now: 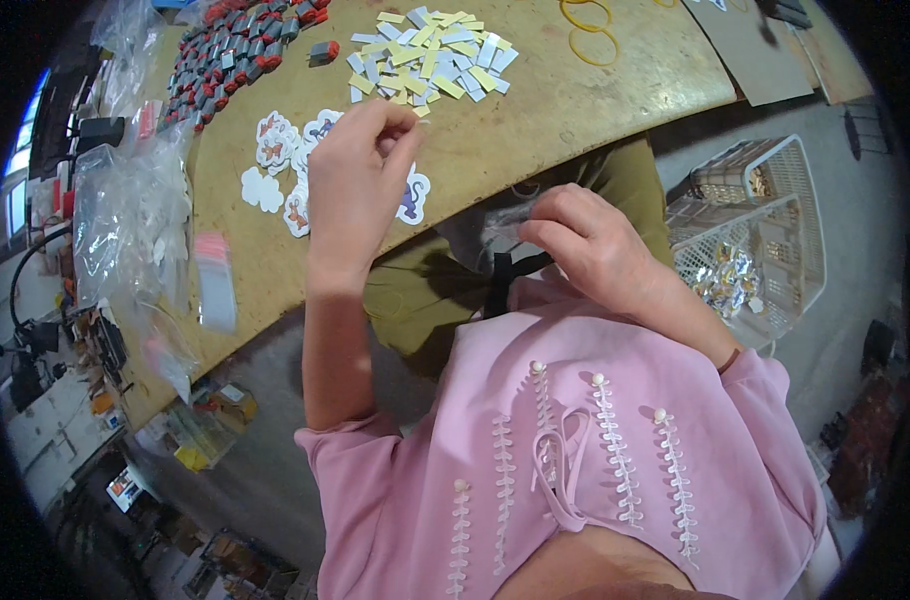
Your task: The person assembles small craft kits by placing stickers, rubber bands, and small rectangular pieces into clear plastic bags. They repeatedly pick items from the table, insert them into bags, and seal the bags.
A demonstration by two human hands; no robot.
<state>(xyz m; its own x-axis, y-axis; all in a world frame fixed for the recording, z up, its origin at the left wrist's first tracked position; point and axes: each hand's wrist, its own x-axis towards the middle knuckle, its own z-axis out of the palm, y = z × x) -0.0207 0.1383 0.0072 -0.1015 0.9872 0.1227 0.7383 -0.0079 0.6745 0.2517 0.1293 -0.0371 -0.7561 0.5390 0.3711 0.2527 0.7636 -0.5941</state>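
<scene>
My left hand (pixel 360 175) is over the table, thumb and fingertips pinched together at the near edge of a pile of small yellow and grey strips (pixel 430 55). Whatever is in that pinch is too small to make out. Under and around the same hand lie die-cut cartoon stickers (pixel 275 140), partly covered by it. One cloud-shaped white cut-out (pixel 263 190) rests to their left, and a purple figure sticker (pixel 412 195) shows on the right. Above my lap, past the table edge, my right hand (pixel 595 245) has its fingers curled; their tips and anything in them are hidden.
Many grey-and-red small parts (pixel 225 65) cover the table's far left. Clear plastic bags (pixel 125 220) hang over the left side, beside a stack of small clear bags (pixel 215 280). Yellow rings (pixel 593 45) lie at the far right. White plastic baskets (pixel 810 220) stand right of my legs.
</scene>
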